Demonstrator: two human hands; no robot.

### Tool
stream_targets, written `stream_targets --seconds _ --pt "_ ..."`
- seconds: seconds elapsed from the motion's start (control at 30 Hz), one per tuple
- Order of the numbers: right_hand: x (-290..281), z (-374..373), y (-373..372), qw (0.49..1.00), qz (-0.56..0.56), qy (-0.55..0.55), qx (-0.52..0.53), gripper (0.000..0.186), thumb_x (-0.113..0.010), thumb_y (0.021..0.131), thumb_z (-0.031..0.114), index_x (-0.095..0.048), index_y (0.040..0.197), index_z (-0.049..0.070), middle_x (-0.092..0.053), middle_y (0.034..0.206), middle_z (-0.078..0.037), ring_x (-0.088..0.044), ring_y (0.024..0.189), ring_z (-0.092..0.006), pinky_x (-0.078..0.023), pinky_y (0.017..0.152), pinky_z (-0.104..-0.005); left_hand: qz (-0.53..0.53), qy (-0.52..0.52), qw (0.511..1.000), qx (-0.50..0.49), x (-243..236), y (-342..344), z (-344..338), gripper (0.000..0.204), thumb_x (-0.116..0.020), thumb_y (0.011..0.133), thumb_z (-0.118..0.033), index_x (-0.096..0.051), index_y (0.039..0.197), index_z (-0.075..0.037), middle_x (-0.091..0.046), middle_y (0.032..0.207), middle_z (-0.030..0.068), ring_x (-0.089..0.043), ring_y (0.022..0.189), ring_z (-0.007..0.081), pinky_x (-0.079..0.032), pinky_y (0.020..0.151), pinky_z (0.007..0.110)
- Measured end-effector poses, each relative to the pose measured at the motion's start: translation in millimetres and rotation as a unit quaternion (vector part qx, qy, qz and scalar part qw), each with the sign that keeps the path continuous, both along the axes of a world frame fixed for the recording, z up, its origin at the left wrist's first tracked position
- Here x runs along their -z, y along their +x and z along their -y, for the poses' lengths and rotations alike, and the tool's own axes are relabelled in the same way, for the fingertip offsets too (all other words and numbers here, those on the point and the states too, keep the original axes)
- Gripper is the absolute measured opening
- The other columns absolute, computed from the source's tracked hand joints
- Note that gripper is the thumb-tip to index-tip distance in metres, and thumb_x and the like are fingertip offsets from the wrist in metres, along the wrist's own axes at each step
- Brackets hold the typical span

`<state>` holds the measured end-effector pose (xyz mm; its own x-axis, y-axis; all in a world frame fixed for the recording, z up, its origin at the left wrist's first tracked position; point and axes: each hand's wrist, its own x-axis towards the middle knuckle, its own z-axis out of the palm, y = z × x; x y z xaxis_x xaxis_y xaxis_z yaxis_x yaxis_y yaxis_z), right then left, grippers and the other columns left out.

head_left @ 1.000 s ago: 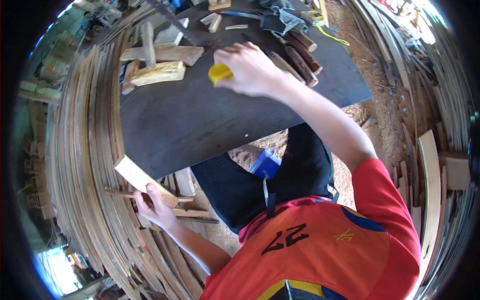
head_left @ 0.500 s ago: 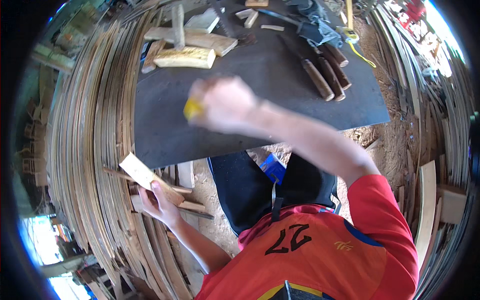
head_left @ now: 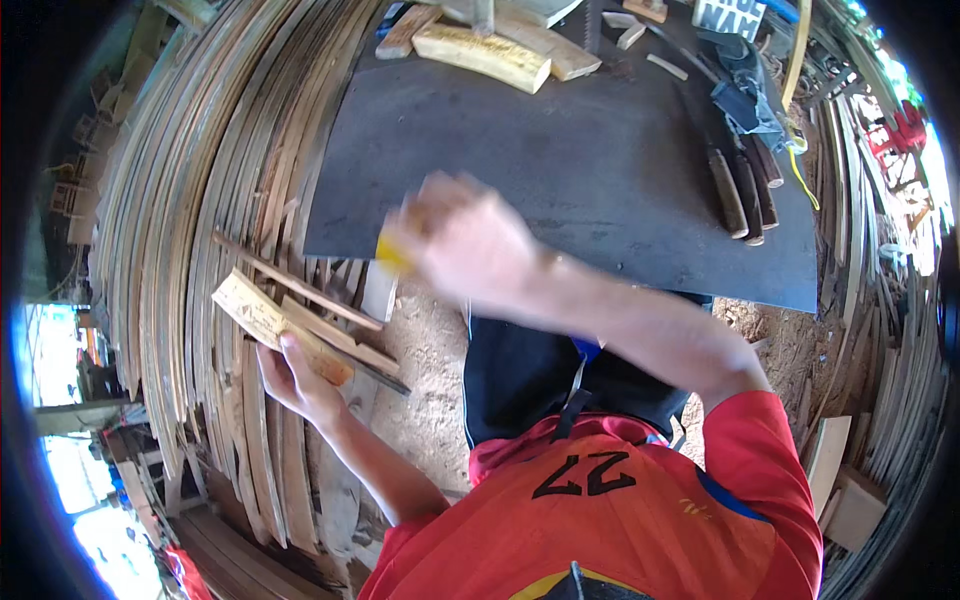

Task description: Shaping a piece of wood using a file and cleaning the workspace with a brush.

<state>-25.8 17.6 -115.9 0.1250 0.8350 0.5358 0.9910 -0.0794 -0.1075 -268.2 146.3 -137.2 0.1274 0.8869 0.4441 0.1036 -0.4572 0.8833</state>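
Observation:
A pale wooden block (head_left: 255, 308), slanting down to the right, is in my left hand (head_left: 305, 385), left of my body; thin wooden strips (head_left: 300, 285) lie just beyond and beside it. My right hand (head_left: 465, 240), smeared by motion, is closed on a small yellow object (head_left: 395, 255), mostly covered by the hand, over the near left part of the dark tabletop (head_left: 620, 180), up and to the right of the block.
Wood pieces (head_left: 480, 55) and a saw (head_left: 590, 35) lie at the table's back. Several wooden-handled tools (head_left: 750, 190), a grey cloth (head_left: 740, 80) and yellow tape (head_left: 805, 175) are on the right. Stacked planks (head_left: 180, 200) (head_left: 880, 300) flank both sides; sawdust (head_left: 420, 350) covers the floor.
My right hand has come leftward and down with the yellow object, nearer the block. My left hand still holds the block, slightly further left in view. The head view has shifted, moving the tabletop rightward.

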Motion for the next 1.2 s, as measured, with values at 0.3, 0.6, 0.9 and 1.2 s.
stream_targets --seconds 0.3,0.6,0.9,1.2 --pt "21.7 -4.0 -12.7 0.998 0.041 -0.056 -0.01 0.048 -0.074 0.091 0.044 -0.066 0.118 0.005 -0.071 0.102 -0.014 -0.067 0.102 -0.0287 -0.056 0.095 -0.0455 -0.003 -0.005 1.0 0.03 5.6 -16.2 -0.7 0.028 -0.065 0.104 -0.024 -0.068 0.11 0.003 -0.067 0.098 0.0054 -0.058 0.087 0.0127 -0.046 0.078 0.028" --pt "-17.2 -58.6 118.5 0.988 -0.13 0.066 0.059 0.048 -0.082 0.085 0.049 -0.061 0.109 0.012 -0.071 0.103 -0.014 -0.073 0.095 -0.0309 -0.063 0.081 -0.0425 0.012 0.008 1.0 0.016 -1.5 -16.7 -8.1 0.024 -0.066 0.104 -0.021 -0.067 0.102 0.003 -0.065 0.087 0.0023 -0.057 0.079 0.0086 -0.045 0.073 0.026" --pt "-28.4 -9.3 100.5 0.97 -0.021 -0.208 -0.122 0.059 -0.081 0.088 0.044 -0.064 0.136 0.014 -0.064 0.122 -0.01 -0.064 0.113 -0.0261 -0.05 0.108 -0.0415 0.043 -0.115 0.99 0.075 32.8 -3.6 -42.4 0.017 -0.068 0.103 -0.015 -0.067 0.102 0.002 -0.059 0.078 -0.0048 -0.047 0.067 0.0013 -0.035 0.06 0.021" --pt "-23.2 -97.3 135.2 0.982 -0.178 -0.06 -0.006 0.072 -0.083 0.087 0.049 -0.057 0.147 0.018 -0.072 0.123 -0.014 -0.074 0.109 -0.0322 -0.058 0.097 -0.0443 0.045 -0.116 0.99 0.068 49.1 2.8 -54.4 0.025 -0.07 0.102 -0.022 -0.071 0.108 0.002 -0.061 0.083 -0.0049 -0.045 0.071 0.0024 -0.03 0.063 0.021"
